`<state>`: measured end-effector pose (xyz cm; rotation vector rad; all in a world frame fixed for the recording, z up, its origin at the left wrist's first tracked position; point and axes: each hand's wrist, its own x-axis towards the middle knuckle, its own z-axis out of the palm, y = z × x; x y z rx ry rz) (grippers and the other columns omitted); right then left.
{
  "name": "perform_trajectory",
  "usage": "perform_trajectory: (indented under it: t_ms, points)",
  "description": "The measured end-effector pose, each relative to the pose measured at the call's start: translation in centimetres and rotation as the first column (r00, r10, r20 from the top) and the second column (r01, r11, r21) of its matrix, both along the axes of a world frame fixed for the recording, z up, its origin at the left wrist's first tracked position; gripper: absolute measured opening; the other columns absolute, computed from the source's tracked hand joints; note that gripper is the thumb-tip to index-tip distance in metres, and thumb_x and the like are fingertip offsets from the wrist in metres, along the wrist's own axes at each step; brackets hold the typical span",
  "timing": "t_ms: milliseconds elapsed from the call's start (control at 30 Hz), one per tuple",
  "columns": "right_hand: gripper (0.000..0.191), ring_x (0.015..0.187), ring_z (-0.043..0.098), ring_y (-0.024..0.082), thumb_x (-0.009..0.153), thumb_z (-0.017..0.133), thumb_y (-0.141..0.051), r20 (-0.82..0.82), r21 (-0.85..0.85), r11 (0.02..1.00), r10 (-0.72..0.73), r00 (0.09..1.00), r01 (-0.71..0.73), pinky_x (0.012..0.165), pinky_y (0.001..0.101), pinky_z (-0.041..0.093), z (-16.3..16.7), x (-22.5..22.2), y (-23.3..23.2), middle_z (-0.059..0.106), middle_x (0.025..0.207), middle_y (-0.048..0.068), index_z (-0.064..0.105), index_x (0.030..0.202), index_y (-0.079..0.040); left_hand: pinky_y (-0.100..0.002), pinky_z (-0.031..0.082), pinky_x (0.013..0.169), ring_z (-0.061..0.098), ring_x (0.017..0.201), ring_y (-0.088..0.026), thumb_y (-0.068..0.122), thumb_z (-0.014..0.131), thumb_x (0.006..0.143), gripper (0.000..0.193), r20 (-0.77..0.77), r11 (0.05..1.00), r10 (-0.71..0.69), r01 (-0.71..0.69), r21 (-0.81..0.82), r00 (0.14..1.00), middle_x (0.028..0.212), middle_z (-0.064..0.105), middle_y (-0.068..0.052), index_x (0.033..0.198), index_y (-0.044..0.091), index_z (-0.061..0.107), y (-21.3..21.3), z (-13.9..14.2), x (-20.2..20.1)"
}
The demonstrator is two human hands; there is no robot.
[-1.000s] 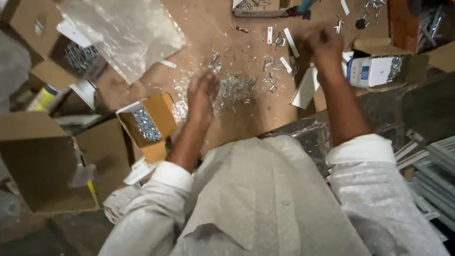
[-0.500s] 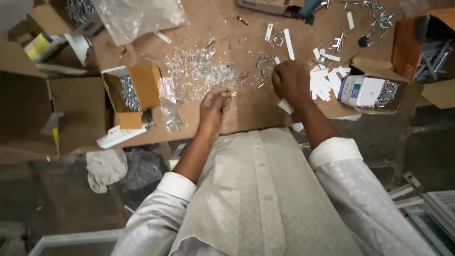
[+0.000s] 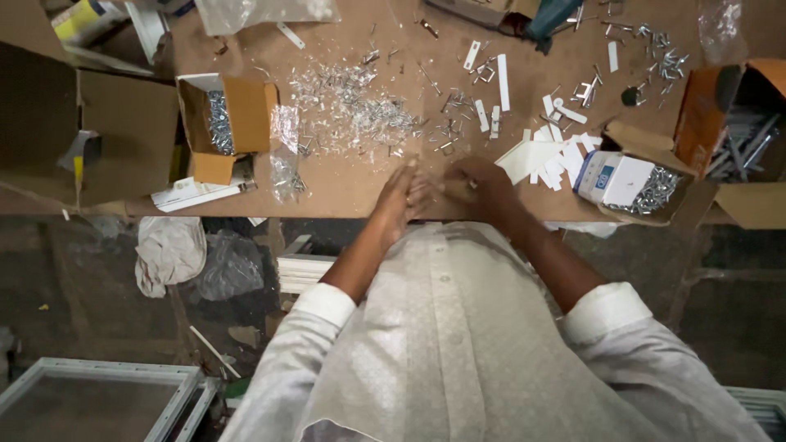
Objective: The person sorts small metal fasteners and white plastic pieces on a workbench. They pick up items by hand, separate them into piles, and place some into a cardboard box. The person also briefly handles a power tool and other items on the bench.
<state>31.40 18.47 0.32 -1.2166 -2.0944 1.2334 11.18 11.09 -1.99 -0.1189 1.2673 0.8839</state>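
Observation:
My left hand (image 3: 403,196) and my right hand (image 3: 479,187) meet at the near edge of a brown workbench (image 3: 344,184). Their fingertips come together around something small and metallic that I cannot make out clearly. The right hand's fingers are curled; the left hand's fingers are straight and pressed side by side. Just beyond the hands lies a scattered heap of small silver metal pieces (image 3: 352,106). Several white strips (image 3: 544,155) lie to the right of my right hand.
A small open cardboard box of screws (image 3: 225,115) stands at the left, another box of screws (image 3: 626,182) at the right. An orange box (image 3: 720,106) sits far right. Clear plastic bags, loose brackets and a blue tool (image 3: 548,16) lie at the back. Window frames (image 3: 98,393) lie on the floor.
Both hands have drawn back from the heap of metal pieces to the near edge of the bench and come together. The camera view has shifted downward.

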Motion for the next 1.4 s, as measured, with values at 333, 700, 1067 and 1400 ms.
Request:
perform_trajectory:
  t_ms: [333,700,1067,1400]
  points:
    - [0.017,0.096,0.061,0.03,0.088,0.078,-0.03,0.645,0.141,0.959,0.099,0.758,-0.246,0.087,0.0485,0.043,0.8,6.2,1.3,0.069,0.092,0.006,0.075,0.082,-0.014,-0.039,0.056,0.079,0.068,0.089,-0.025,0.014,0.069,0.095,0.026,-0.557,0.961,0.012,0.145,0.237,0.83,0.105,0.069,-0.011,0.12,0.008,0.069,2.0,-1.7,-4.2]
    - [0.011,0.1,0.057,0.039,0.096,0.069,-0.016,0.328,0.387,0.922,-0.143,0.934,0.005,0.085,0.0496,0.049,0.3,-2.1,6.3,0.064,0.099,0.014,0.07,0.092,-0.005,-0.045,0.042,0.111,0.056,0.13,-0.037,0.022,0.078,0.086,0.029,-0.977,0.812,0.037,0.564,0.152,0.21,0.133,0.063,-0.018,0.113,0.012,0.075,0.6,-0.2,-5.0]
    - [0.01,0.076,0.064,0.027,0.094,0.059,-0.002,-0.281,-0.778,0.576,-0.675,0.682,0.249,0.067,0.0388,0.051,-1.4,2.5,5.5,0.064,0.088,0.016,0.06,0.104,-0.002,-0.047,0.051,0.095,0.064,0.102,-0.036,0.013,0.075,0.086,0.014,-0.991,0.541,-0.007,0.834,0.106,0.131,0.104,0.072,-0.014,0.1,0.009,0.076,3.8,1.9,-2.0]
    - [0.017,0.065,0.06,0.021,0.099,0.057,-0.014,-0.1,-0.852,0.423,-0.711,0.696,0.309,0.058,0.0355,0.049,-1.4,4.8,1.2,0.064,0.079,0.01,0.062,0.099,0.002,-0.047,0.054,0.079,0.065,0.097,-0.037,0.006,0.07,0.075,0.005,-0.967,0.222,0.125,0.956,-0.193,-0.224,0.094,0.067,-0.014,0.079,0.007,0.073,12.1,1.4,1.3]
